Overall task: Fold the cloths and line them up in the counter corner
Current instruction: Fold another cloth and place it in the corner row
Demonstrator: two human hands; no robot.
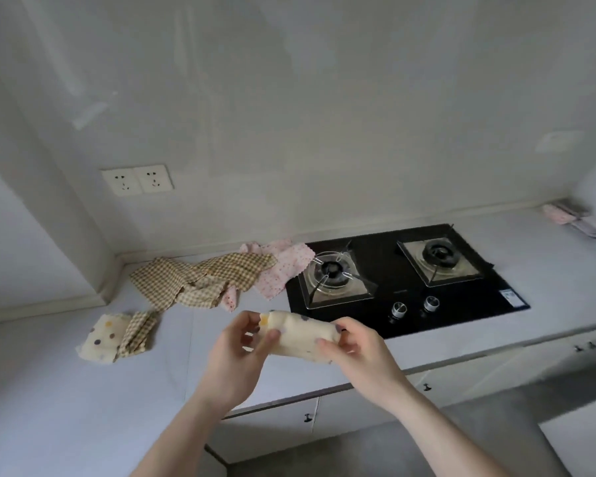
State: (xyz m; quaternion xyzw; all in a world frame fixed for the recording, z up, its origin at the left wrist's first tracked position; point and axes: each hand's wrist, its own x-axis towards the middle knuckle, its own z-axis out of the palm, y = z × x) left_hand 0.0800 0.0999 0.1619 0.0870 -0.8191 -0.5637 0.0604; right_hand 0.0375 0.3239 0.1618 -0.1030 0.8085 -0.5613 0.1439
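A cream dotted cloth (298, 333), folded into a short thick bundle, is held in the air above the front edge of the counter (547, 270), just in front of the hob (403, 280). Its left end is pinched by the left hand (236, 342), thumb on the near side and fingers curled behind; its right end is gripped by the right hand (353, 346), fingers wrapped over the top. Both forearms are raised from the lower edge of the view and converge on the bundle.

On the pale counter, a loose brown checked cloth (200, 278) is spread near the back wall, overlapping a pink flowered cloth (283, 266) that touches the hob's left edge. Nearer the left corner, a second dotted cloth (98, 337) lies flat with a folded checked cloth (138, 333) resting partly on it. Folded cloths (565, 215) are seen in the far right corner, blurred. A double wall socket (136, 179) is fixed to the grey wall, and white cabinet doors (369, 401) are visible below the counter.
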